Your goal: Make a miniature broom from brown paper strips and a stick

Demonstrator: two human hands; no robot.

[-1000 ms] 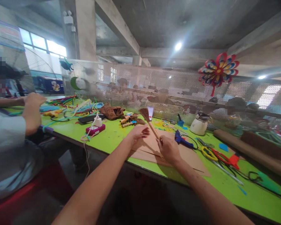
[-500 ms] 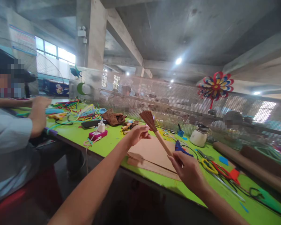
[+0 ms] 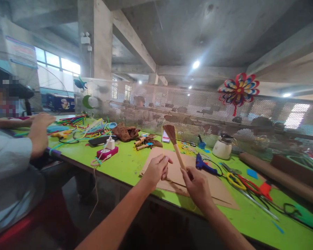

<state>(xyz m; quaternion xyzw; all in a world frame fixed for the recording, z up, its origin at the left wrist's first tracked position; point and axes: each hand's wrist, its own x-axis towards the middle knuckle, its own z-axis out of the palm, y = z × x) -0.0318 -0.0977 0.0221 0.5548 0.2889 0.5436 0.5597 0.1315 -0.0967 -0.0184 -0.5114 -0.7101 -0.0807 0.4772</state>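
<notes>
The grip of the right hand (image 3: 197, 185) is closed on the lower end of the stick of a small broom (image 3: 178, 155), which is held clear of the surface (image 3: 125, 160). From the grip the stick rises up and to the left, tilted, and its fanned brown bristles are carried at the top, well above both hands. The left hand (image 3: 156, 170) is shown just beside the stick, to its left and about level with the right hand; its fingers (image 3: 166, 162) are curled together near the shaft, but it cannot be told whether anything is pinched between them. Flat cardboard sheets (image 3: 219, 189) are seen lying on the green surface beneath both hands. A blue glue gun (image 3: 203, 166) lies just beyond the right hand, with yellow-handled scissors (image 3: 233, 179) farther to the right and a white pot (image 3: 222, 148) behind them. At the far left, a co-worker's hand (image 3: 39, 133) rests at the edge of the surface among coloured strips.
</notes>
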